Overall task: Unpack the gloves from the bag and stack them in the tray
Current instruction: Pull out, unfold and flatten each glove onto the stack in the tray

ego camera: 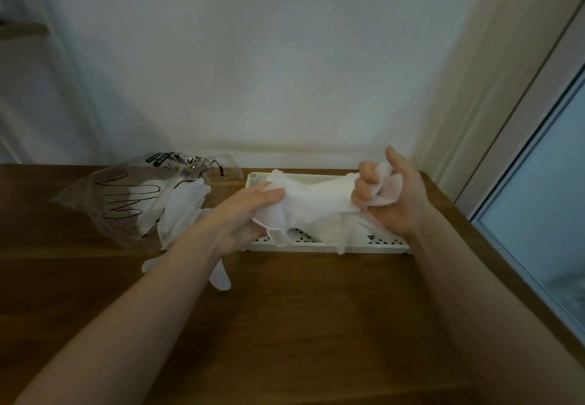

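Observation:
A thin white glove (316, 205) is stretched between both hands just above the white perforated tray (319, 245). My left hand (250, 211) pinches its cuff end at the tray's left side. My right hand (389, 192) is fisted around the bunched other end over the tray's right part. More white gloves lie in the tray under it, partly hidden. The clear plastic bag (133, 199) with black hand drawings lies to the left, with several gloves inside. A loose glove (220, 276) lies on the table under my left forearm.
The wooden table (285, 325) runs to a white wall behind the tray and bag. The table's right edge slants past my right arm, with a glass door (544, 214) beyond it.

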A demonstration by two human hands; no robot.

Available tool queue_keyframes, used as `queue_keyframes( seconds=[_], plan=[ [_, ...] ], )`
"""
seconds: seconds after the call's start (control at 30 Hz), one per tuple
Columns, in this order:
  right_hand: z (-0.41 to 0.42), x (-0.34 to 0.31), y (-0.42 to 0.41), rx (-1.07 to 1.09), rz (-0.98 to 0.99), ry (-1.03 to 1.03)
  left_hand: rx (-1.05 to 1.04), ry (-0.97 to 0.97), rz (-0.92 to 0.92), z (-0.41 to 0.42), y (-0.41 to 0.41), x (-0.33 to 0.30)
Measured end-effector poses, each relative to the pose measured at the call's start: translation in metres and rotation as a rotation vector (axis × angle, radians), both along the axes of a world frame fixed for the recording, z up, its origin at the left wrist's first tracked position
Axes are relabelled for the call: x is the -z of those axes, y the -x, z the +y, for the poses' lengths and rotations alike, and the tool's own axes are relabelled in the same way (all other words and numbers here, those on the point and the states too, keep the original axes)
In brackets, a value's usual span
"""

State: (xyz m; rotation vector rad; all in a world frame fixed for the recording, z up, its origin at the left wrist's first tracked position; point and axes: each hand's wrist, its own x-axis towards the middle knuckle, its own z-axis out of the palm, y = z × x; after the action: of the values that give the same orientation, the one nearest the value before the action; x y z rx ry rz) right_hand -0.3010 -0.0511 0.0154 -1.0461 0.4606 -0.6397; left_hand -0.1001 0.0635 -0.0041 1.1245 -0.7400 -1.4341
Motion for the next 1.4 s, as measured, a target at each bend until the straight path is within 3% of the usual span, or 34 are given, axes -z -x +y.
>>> queue_keyframes(
  seconds=[0.07,0.13,0.27,0.4,0.57,0.77,0.87,0.93,1.07,1.17,1.4],
  plan=[
    [-0.001,-0.006,0.014,-0.171,0.283,0.21,0.033,0.05,0.068,-0.005,-0.002,-0.006],
    [-0.002,-0.013,0.02,-0.222,0.428,0.418,0.088,0.076,0.084,-0.013,-0.004,-0.011],
    [-0.004,-0.017,0.01,0.001,0.406,0.541,0.272,0.107,0.052,-0.025,-0.006,-0.022],
    [0.007,-0.012,-0.013,-0.209,0.39,0.58,0.451,0.154,-0.192,-0.029,-0.001,-0.034],
    [0.012,-0.009,-0.022,-0.275,0.438,0.559,0.344,0.098,-0.268,-0.03,-0.013,-0.037],
    [0.003,-0.015,-0.01,-0.242,0.32,0.384,0.275,0.114,-0.221,-0.022,-0.022,-0.035],
    [-0.001,-0.013,-0.007,-0.165,0.2,0.233,0.141,0.145,-0.117,-0.027,-0.019,-0.037],
    [-0.005,-0.009,-0.007,-0.037,0.228,0.204,0.049,0.159,-0.096,-0.036,-0.014,-0.039],
    [-0.023,-0.004,-0.006,0.314,0.547,0.403,-0.129,0.163,-0.274,-0.061,0.001,-0.041],
    [-0.043,-0.005,0.0,0.5,0.759,0.522,-0.122,0.209,-0.497,-0.079,0.013,-0.043],
    [-0.09,-0.035,0.017,0.648,0.882,0.693,-0.176,0.322,-0.952,-0.133,0.024,-0.062]
  ],
)
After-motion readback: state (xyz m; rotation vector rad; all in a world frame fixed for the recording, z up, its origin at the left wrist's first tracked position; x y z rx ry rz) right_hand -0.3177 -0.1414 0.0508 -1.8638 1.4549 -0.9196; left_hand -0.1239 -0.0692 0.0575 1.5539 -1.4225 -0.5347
